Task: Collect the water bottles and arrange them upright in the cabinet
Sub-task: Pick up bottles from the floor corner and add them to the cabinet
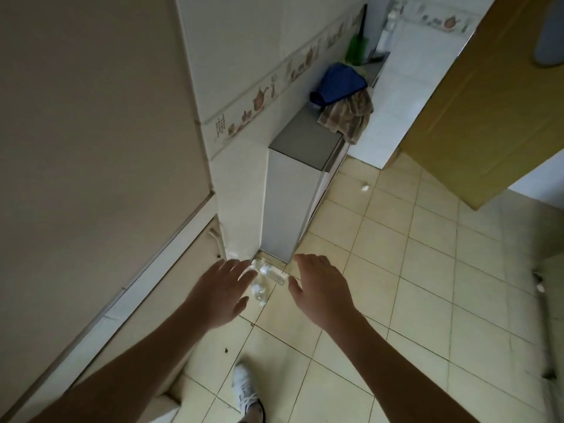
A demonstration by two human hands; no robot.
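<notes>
Clear plastic water bottles lie on their sides on the tiled floor at the foot of a narrow white cabinet (282, 206). One bottle (272, 273) lies between my hands, another (258, 293) just below it, partly hidden by my left hand. My left hand (221, 290) reaches down with spread fingers, its fingertips close to the bottles. My right hand (320, 285) hovers open on the other side, holding nothing.
The cabinet's grey top (308, 141) carries a blue bag (338, 83) and a brown cloth (348, 117). A wooden door (488, 111) stands open at the right. A beige wall panel (91, 132) fills the left. My white shoe (247, 392) is on the floor below.
</notes>
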